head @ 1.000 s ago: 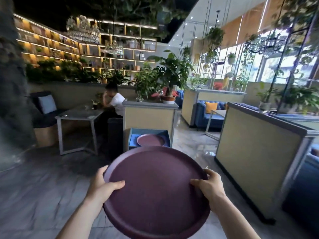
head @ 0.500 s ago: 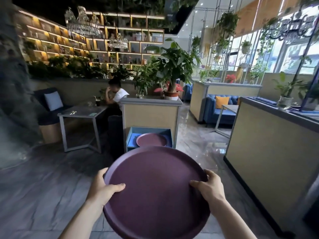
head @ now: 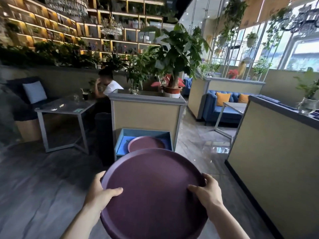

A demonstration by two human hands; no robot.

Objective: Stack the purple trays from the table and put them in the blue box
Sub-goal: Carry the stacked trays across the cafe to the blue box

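Note:
A large round purple tray [head: 153, 192] fills the lower middle of the head view, held level in front of me. My left hand [head: 101, 194] grips its left rim and my right hand [head: 207, 192] grips its right rim, thumbs on top. Ahead on the floor stands the blue box [head: 120, 144], open at the top, with another purple tray [head: 145, 144] lying inside it. The held tray hides the box's near edge.
A beige planter partition [head: 146, 114] with potted plants rises right behind the box. A grey table [head: 65, 107] with a seated person is at the left. A long beige partition [head: 272, 149] lines the right. Tiled floor [head: 43, 187] lies between.
I have walked closer to the blue box; it and the planter behind it look larger. Both hands keep the same grip on the tray.

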